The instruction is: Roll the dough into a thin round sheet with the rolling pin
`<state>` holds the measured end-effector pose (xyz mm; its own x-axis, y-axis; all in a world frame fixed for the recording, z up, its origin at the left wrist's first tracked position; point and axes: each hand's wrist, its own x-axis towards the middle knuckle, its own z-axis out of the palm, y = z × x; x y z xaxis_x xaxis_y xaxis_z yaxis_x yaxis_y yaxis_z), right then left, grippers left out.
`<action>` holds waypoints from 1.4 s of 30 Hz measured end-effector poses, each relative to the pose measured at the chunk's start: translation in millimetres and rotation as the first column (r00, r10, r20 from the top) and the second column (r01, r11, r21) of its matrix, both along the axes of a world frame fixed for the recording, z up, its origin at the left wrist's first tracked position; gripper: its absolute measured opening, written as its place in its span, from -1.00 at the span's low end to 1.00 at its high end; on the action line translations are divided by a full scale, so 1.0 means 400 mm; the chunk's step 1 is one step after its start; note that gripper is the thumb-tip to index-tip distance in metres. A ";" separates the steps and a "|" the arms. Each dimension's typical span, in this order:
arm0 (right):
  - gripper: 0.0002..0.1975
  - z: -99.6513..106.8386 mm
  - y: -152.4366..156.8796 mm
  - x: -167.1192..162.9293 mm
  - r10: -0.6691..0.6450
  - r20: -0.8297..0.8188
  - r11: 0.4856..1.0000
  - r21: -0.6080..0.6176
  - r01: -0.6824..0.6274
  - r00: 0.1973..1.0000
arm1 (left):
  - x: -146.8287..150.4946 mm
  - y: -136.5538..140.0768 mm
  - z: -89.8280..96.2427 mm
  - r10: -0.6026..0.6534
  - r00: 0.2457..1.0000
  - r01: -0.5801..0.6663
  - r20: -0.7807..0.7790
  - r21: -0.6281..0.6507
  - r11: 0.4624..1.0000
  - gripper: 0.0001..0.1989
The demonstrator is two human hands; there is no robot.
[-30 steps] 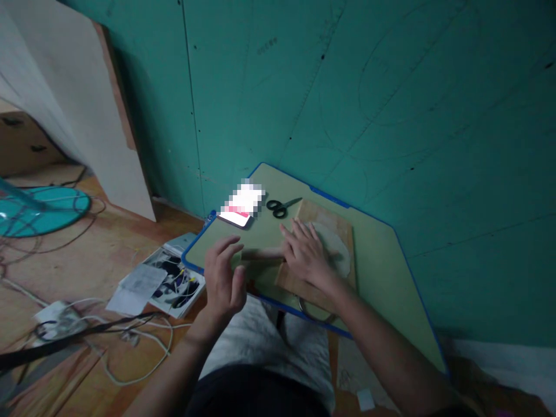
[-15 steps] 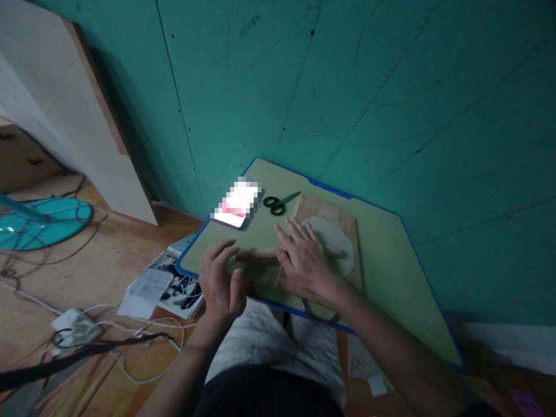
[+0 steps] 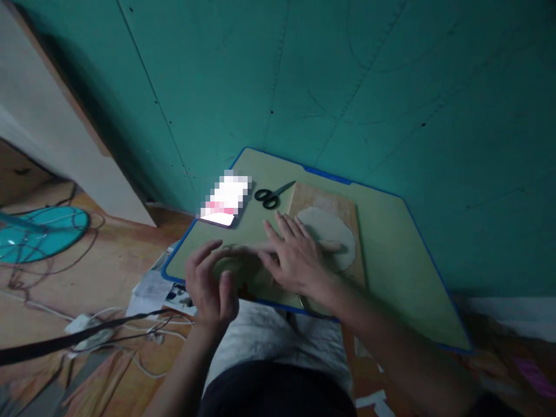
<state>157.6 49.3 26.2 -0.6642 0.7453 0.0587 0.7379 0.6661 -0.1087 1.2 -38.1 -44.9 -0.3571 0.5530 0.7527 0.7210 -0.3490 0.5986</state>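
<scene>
A round, thin sheet of pale dough [image 3: 328,226] lies on a wooden board [image 3: 321,192]. Across its near part runs a rolling pin [image 3: 249,249], pointing out to the left past the board's edge. My right hand [image 3: 299,255] rests flat on top of the pin, fingers stretched out, covering its middle. At the pin's left end is my left hand [image 3: 211,284], fingers curved and thumb apart; whether it touches the pin I cannot tell.
Black-handled scissors [image 3: 270,198] and a lit phone [image 3: 226,200] lie left of the board on the blue-edged table [image 3: 399,260]. A curved metal piece [image 3: 304,302] shows by the near edge. Cables and a power strip [image 3: 87,333] are on the floor, left.
The camera view has shifted slightly, moving the table a little left and up in the picture. My right hand stays flat on the rolling pin, and my left hand remains at its end.
</scene>
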 end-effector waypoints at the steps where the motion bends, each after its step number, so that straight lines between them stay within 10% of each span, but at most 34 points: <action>1: -0.35 0.000 0.032 -0.013 -0.019 0.000 1.000 -0.013 0.019 1.000 | -0.001 0.002 -0.001 0.003 1.000 -0.003 0.003 0.004 1.000 -0.74; 6: -0.31 0.007 0.166 -0.058 -0.074 0.026 0.993 -0.092 0.076 0.997 | -0.004 0.005 0.002 -0.021 1.000 0.021 0.016 0.028 0.999 -0.76; 11: -0.26 -0.015 0.012 -0.002 0.044 -0.099 0.998 0.052 -0.039 0.994 | -0.005 0.003 0.008 -0.013 1.000 0.013 -0.011 0.008 1.000 -0.77; 14: -0.58 -0.035 -0.073 0.022 0.088 -0.155 0.992 0.106 -0.072 0.984 | -0.006 0.002 0.017 -0.041 0.999 0.041 0.015 0.005 0.999 -0.78; 20: -0.83 0.026 -0.013 0.076 -0.014 -0.370 0.995 0.087 0.050 0.929 | -0.006 -0.009 0.064 -0.056 0.992 0.056 0.112 0.010 0.998 -0.77; 24: -0.63 0.090 0.037 0.217 -0.346 -0.688 0.936 -0.206 0.286 0.638 | 0.018 0.020 0.090 -0.218 0.971 0.184 -0.099 -0.274 0.944 -0.71; 30: -0.47 0.039 0.001 0.391 -0.687 -0.697 0.725 -0.677 0.128 0.204 | 0.095 0.115 0.099 -0.458 0.791 0.151 -0.405 -0.596 0.789 -0.54; 42: -0.43 -0.026 -0.027 0.426 -0.833 -0.538 0.541 -0.841 -0.011 0.126 | 0.097 0.117 0.116 -0.513 0.717 0.129 -0.472 -0.634 0.763 -0.60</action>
